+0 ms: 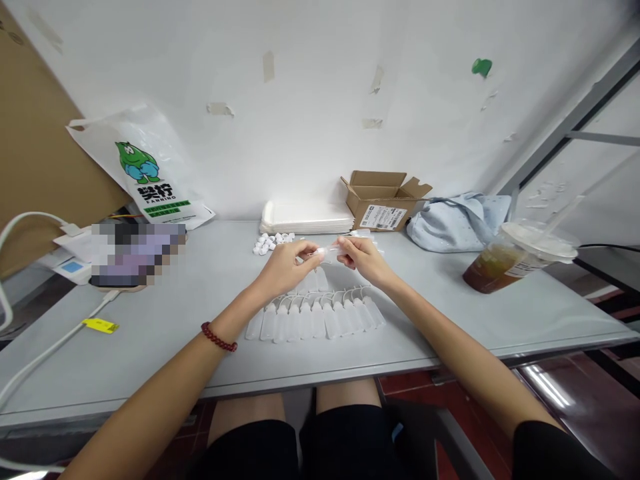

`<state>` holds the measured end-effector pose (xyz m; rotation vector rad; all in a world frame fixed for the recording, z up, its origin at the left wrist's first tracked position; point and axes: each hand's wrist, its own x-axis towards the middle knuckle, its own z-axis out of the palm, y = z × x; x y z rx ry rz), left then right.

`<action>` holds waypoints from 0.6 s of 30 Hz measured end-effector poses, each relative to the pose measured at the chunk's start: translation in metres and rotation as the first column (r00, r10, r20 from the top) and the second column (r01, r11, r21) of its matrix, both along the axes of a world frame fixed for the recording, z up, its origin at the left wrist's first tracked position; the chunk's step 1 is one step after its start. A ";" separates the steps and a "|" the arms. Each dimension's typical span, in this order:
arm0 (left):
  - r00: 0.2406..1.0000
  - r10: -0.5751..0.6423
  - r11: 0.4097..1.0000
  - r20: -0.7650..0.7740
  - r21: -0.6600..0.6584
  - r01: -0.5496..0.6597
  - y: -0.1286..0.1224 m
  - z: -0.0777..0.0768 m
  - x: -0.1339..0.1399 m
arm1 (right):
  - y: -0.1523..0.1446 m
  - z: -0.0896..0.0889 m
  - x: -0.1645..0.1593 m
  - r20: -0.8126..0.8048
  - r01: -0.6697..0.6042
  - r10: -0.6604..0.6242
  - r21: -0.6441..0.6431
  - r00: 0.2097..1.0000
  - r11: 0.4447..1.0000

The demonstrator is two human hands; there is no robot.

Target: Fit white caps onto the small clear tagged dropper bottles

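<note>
My left hand (287,268) and my right hand (364,259) meet above the middle of the table, fingers pinched. Between their fingertips is a small translucent plastic piece (327,250) with a whitish end; it looks like part of a small bottle, though fingers cover much of it. Below the hands lies a row of flat translucent bottles (313,321) with thin curved white tubes at their tops. A few more bottles (315,280) sit just behind that row, partly hidden. Left of the fingers is a heap of small white caps (273,241). More clear pieces (363,233) lie behind my right hand.
Along the wall stand a white stack (307,217) and an open cardboard box (381,207). To the right are a light blue cloth bag (457,221) and a tilted drink cup (505,263). At left are a plastic bag (150,167), a phone (137,257) and a white cable (55,360).
</note>
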<state>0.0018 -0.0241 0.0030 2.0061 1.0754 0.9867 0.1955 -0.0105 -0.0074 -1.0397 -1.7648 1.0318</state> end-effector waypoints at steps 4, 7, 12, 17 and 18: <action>0.999 -0.041 0.996 -0.019 -0.084 0.040 0.002 -0.001 -0.001 | 0.000 0.000 0.000 -0.046 -0.034 0.033 -0.019 0.998 0.999; 0.998 -0.044 0.985 0.038 -0.167 0.050 0.005 -0.002 -0.002 | -0.002 0.002 0.000 -0.070 -0.086 0.083 -0.036 0.994 0.996; 0.993 -0.032 0.972 0.110 -0.228 0.057 0.006 0.003 -0.005 | -0.004 0.004 0.002 -0.046 -0.202 0.201 -0.017 0.979 0.979; 1.000 -0.012 0.998 0.021 -0.067 0.013 0.003 0.007 -0.007 | -0.005 0.005 0.003 -0.008 -0.211 0.212 -0.117 0.977 0.970; 1.000 -0.002 1.000 0.005 -0.030 0.002 0.002 0.008 -0.007 | -0.005 0.004 0.003 -0.005 -0.210 0.211 -0.129 0.977 0.969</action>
